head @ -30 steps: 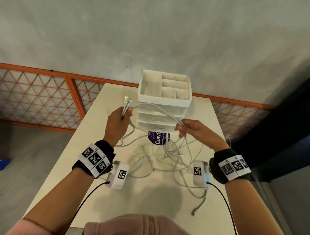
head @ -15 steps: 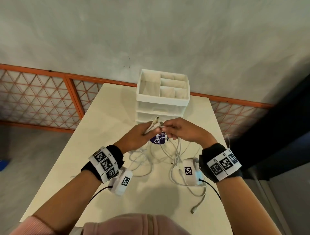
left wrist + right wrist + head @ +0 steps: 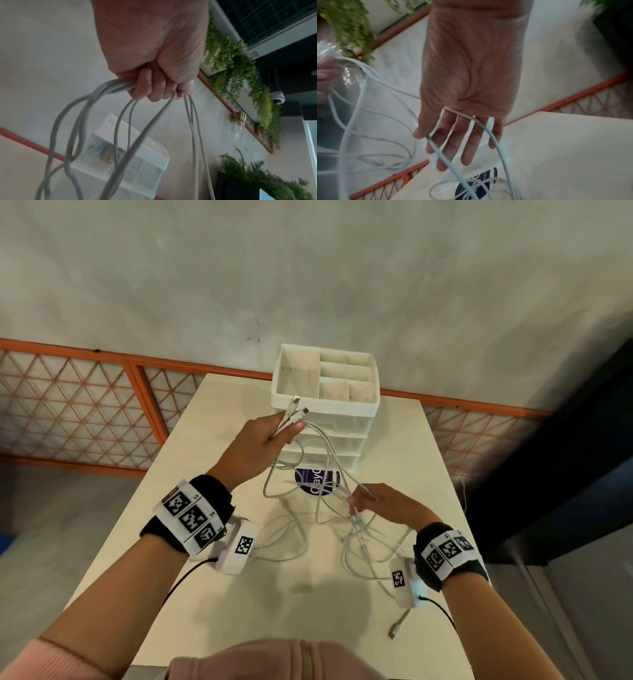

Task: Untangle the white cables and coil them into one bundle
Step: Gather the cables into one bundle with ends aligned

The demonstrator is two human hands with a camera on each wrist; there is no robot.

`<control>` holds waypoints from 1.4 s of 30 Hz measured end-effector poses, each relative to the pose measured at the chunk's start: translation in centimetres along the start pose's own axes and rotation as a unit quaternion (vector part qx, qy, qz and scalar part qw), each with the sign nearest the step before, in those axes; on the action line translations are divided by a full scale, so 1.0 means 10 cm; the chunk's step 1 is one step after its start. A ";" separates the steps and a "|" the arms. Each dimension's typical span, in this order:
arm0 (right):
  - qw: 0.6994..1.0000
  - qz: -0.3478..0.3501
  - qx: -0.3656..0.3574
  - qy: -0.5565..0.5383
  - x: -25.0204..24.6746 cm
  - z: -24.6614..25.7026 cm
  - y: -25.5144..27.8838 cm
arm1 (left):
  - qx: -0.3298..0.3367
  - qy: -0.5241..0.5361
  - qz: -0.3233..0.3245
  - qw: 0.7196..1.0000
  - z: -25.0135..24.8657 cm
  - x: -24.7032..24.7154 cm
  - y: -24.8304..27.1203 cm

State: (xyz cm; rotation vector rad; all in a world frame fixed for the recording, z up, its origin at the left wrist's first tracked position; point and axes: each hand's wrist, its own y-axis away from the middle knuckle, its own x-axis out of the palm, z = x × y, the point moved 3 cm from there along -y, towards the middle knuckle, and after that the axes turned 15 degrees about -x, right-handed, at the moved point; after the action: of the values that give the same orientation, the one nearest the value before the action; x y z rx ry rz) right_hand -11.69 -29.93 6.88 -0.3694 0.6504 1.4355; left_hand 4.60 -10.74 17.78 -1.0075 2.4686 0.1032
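Several white cables (image 3: 328, 455) hang in loops between my hands, and the rest lies tangled on the table (image 3: 359, 546). My left hand (image 3: 270, 438) is raised in front of the drawer unit and grips a bunch of strands (image 3: 118, 86) in a fist. Two connector ends (image 3: 298, 405) stick out above the fist. My right hand (image 3: 371, 503) is lower and to the right, above the tangle. Its fingers (image 3: 467, 146) are straight and spread, with strands (image 3: 447, 159) draped across them and the thumb touching one. One loose connector (image 3: 397, 626) lies near the table's front right.
A white drawer organiser (image 3: 346, 406) with open top compartments stands at the table's far end. A purple round label (image 3: 317, 482) lies just in front of it. The cream table (image 3: 205, 594) is narrow, with floor on both sides. An orange mesh railing (image 3: 85, 412) runs behind.
Half a second ago my hands met over the purple label. Since then my left hand has risen with the cable ends, and my right hand has dropped down and to the right along the strands.
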 end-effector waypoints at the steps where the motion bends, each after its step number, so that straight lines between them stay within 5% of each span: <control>1: 1.000 -0.010 0.011 -0.014 0.03 -0.03 0.01 | 0.003 0.004 -0.005 1.000 -0.01 0.00 0.01; 10: 0.994 -0.049 -0.057 -0.076 0.22 0.58 -0.28 | 0.039 0.024 -0.077 0.996 -0.18 0.01 0.01; 20: 0.995 0.022 -0.044 -0.088 0.38 0.41 -0.29 | 0.017 0.001 -0.128 0.992 0.03 -0.13 -0.02; 25: 0.998 0.051 -0.041 0.000 0.46 0.48 -0.44 | 0.031 0.018 -0.160 0.987 -0.02 -0.15 -0.03; 34: 0.975 -0.010 0.157 0.154 0.19 -0.32 -0.07 | -0.010 -0.015 -0.238 0.971 0.33 -0.39 0.00; 37: 0.975 -0.033 0.136 0.171 0.08 -0.26 -0.03 | -0.028 -0.022 -0.243 0.969 0.47 -0.37 0.03; 42: 0.972 -0.209 0.042 0.097 -0.22 -0.19 -0.04 | -0.099 -0.064 -0.229 0.966 0.73 -0.41 0.05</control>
State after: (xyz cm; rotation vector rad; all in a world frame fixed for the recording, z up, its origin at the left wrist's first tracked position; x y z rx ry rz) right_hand -11.63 -32.84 6.64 -0.5491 0.7374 0.9756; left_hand 9.70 -6.02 13.14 -1.5789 2.0792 0.2580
